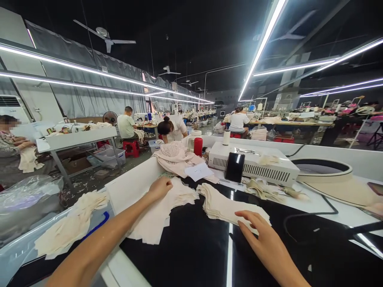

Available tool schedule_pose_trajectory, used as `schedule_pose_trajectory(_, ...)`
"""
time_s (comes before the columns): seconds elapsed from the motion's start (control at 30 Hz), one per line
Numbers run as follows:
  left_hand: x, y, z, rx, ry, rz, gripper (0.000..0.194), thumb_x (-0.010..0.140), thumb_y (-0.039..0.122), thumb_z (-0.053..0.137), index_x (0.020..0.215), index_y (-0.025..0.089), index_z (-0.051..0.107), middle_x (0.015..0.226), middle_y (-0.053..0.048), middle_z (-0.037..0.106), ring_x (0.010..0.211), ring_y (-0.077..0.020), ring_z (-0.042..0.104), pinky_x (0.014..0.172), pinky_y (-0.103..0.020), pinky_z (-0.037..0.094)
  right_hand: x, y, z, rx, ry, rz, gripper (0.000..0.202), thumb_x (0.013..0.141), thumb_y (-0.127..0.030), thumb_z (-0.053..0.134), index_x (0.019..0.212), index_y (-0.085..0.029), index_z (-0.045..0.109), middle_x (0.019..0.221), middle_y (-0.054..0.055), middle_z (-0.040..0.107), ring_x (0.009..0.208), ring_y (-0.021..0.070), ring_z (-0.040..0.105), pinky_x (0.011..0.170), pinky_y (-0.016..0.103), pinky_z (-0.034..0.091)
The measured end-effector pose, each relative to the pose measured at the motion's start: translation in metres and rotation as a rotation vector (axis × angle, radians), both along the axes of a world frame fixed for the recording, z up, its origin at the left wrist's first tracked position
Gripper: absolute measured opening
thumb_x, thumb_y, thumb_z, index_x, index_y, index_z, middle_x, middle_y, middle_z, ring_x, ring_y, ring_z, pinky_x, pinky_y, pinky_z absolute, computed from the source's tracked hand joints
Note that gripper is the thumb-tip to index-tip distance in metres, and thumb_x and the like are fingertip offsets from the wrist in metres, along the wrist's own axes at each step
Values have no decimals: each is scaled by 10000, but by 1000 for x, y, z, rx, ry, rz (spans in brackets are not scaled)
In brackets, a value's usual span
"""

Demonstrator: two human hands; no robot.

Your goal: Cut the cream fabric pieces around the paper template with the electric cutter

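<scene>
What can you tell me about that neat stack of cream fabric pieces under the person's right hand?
The stack of cream fabric pieces is a tidy pile of thin, flat cut cloth, off-white, fanned slightly at its left edge. It lies flat on the black table surface, just right of a looser heap of similar pieces. The right hand rests palm down on its near right corner, fingers spread on the cloth.

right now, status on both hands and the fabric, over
Left hand resting on loose cream pieces. Right hand flat on the neat stack. Nothing between them.
</scene>
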State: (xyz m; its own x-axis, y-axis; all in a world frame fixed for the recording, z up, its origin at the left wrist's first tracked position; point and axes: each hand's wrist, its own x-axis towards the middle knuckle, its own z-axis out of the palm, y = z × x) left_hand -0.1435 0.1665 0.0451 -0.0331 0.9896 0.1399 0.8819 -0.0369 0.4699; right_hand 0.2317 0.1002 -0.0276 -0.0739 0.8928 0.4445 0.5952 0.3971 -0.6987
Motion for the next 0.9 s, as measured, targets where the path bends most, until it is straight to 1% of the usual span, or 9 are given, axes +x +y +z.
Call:
schedule_pose_trajectory(0.13, 3, -5, -3, 57, -38, 9, 324, 1062, 385, 677, 1303, 169, 661, 1299, -104, 673, 1105, -247, 694, 954, -454, 613, -12, -21, 6, -52, 23, 82, 321, 920, -515, 564, 1035, -307, 780, 1170, 82, 780, 1097, 311, 729, 977, 463, 582)
schedule_pose_trajectory(0.23, 3, -11, 8, 123, -88, -29, 305, 1059, 394, 680, 1258, 163, 675, 1270, -99, 680, 1103, -244, 689, 965, -459, 600, -21, -35, 13, -92, 42, 129, 318, 899, -526, 585, 990, -310, 800, 1089, 76, 797, 941, 286, 740, 883, 424, 602)
schedule_pose_trajectory(0.3, 5, -20, 18, 166, -137, -85, 246, 1055, 385, 670, 1149, 160, 697, 1198, -86, 703, 1086, -236, 686, 980, -448, 580, -29, -42, 19, -200, 155, 164, 319, 854, -552, 658, 974, -301, 813, 1073, 78, 800, 934, 290, 733, 896, 422, 592)
schedule_pose_trajectory(0.37, 11, -35, 28, 197, -202, -163, 202, 1053, 359, 614, 1007, 180, 698, 1115, -69, 735, 1058, -224, 684, 980, -393, 558, -38, -48, 25, -368, 347, 205, 390, 774, -604, 767, 983, -279, 821, 1097, 89, 797, 1037, 318, 722, 978, 433, 563)
schedule_pose_trajectory(0.43, 24, -54, 36, 207, -274, -251, 220, 1034, 362, 546, 960, 206, 682, 1101, -54, 759, 1027, -218, 691, 914, -323, 553, -48, -55, 31, -495, 495, 238, 555, 710, -693, 824, 1052, -255, 816, 1126, 102, 793, 1139, 340, 703, 1017, 439, 548)
schedule_pose_trajectory(0.53, 51, -87, 43, 177, -358, -383, 280, 1010, 441, 530, 946, 211, 676, 1089, -52, 773, 939, -216, 697, 775, -281, 533, -62, -68, 39, -617, 626, 288, 729, 755, -795, 770, 1219, -233, 769, 1194, 114, 777, 1153, 300, 704, 933, 392, 585)
schedule_pose_trajectory(0.63, 79, -117, 42, 77, -408, -503, 309, 1020, 456, 524, 995, 212, 712, 1012, -37, 773, 835, -188, 673, 707, -255, 495, -74, -82, 45, -749, 766, 369, 711, 840, -816, 685, 1153, -184, 771, 1113, 123, 783, 1051, 240, 739, 886, 341, 582)
schedule_pose_trajectory(0.73, 97, -135, 38, -42, -442, -623, 297, 1024, 436, 521, 998, 210, 713, 916, -23, 742, 774, -171, 640, 659, -235, 467, -78, -93, 49, -816, 873, 444, 687, 796, -803, 748, 984, -143, 767, 879, 90, 760, 812, 188, 727, 772, 302, 555)
schedule_pose_trajectory(0.9, 103, -147, 29, -137, -447, -611, 356, 1039, 527, 503, 949, 218, 654, 784, 4, 630, 642, -149, 545, 541, -214, 402, -65, -100, 51, -749, 1008, 373, 531, 745, -646, 907, 872, -183, 678, 749, -30, 650, 670, 94, 588, 723, 234, 505)
